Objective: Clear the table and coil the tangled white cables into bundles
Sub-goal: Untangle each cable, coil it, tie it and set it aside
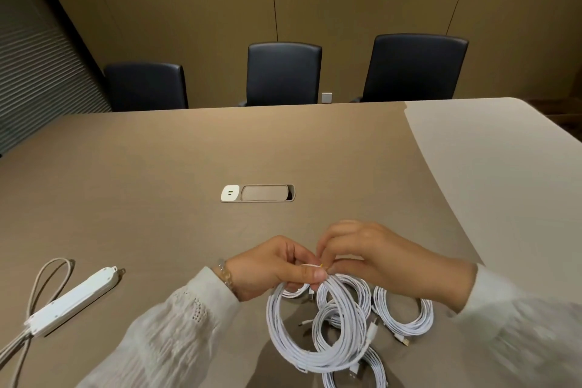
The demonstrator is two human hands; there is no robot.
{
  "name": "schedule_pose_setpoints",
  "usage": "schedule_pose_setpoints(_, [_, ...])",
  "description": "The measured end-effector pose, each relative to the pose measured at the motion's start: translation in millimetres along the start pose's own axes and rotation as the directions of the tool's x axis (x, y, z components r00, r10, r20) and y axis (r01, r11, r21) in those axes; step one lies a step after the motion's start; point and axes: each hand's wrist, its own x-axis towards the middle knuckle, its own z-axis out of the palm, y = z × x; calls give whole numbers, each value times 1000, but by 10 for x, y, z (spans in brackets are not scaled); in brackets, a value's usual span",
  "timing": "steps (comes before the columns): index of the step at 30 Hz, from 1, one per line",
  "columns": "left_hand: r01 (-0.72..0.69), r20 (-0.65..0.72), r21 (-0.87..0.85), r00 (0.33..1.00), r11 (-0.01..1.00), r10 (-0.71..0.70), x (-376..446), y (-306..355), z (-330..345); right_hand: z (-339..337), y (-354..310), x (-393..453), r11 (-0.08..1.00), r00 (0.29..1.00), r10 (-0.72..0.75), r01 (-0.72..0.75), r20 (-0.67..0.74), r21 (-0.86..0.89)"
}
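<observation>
With the left hand [277,264] gripping the top of the big white coil [315,331] raised over the worktop [157,167] and the right hand [356,257] pinching what seems a thin tie there, a slip could spill its loops onto the finished bundles [406,315] beneath.

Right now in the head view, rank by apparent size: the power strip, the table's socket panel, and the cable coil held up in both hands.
1. cable coil, biggest, though nearest the camera
2. power strip
3. socket panel

The strip and the panel look close; the panel lies farther off, so their order is unsure.
</observation>
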Motion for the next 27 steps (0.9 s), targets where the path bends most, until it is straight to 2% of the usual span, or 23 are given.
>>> schedule_pose_setpoints(3, [20,19,123,1000,992,-22,-2,56,-22,-38,-35,31,997,995,53,-57,81,51])
schedule_pose_setpoints(6, [32,-28,237,999,971,-26,26,44,-14,-33,-62,62,995,990,66,-75,124,72])
schedule_pose_setpoints(10, [5,-148,324,988,946,45,52,-17,21,15,-43,84,985,979,158,-165,125,42])
schedule_pose_setpoints(13, [50,-321,482,939,875,124,86,-14,93,79,-30,100,936,938,344,-346,38,62])
schedule_pose_setpoints(15, [114,-447,627,863,771,236,109,-3,178,146,-12,139,863,869,494,-485,-31,144])
schedule_pose_setpoints(17, [166,-506,722,789,671,349,134,1,254,205,11,188,735,770,635,-577,-65,356])
schedule_pose_setpoints(19, [177,-516,768,740,616,432,160,-10,280,252,12,239,487,660,751,-562,7,669])
schedule_pose_setpoints(20, [169,-520,771,724,614,454,165,-20,274,269,7,253,377,621,783,-521,37,766])
schedule_pose_setpoints(21, [153,-528,760,712,632,462,161,-21,261,293,4,258,327,598,801,-475,27,817])
schedule_pose_setpoints(22, [127,-546,724,707,678,450,157,-33,239,324,10,242,354,592,805,-439,-31,826])
schedule_pose_setpoints(25, [29,-598,534,719,845,354,112,-34,165,391,2,158,667,665,676,-370,-317,646])
schedule_pose_setpoints(27, [-8,-590,470,741,883,321,83,-15,124,402,-27,124,759,704,594,-330,-390,562])
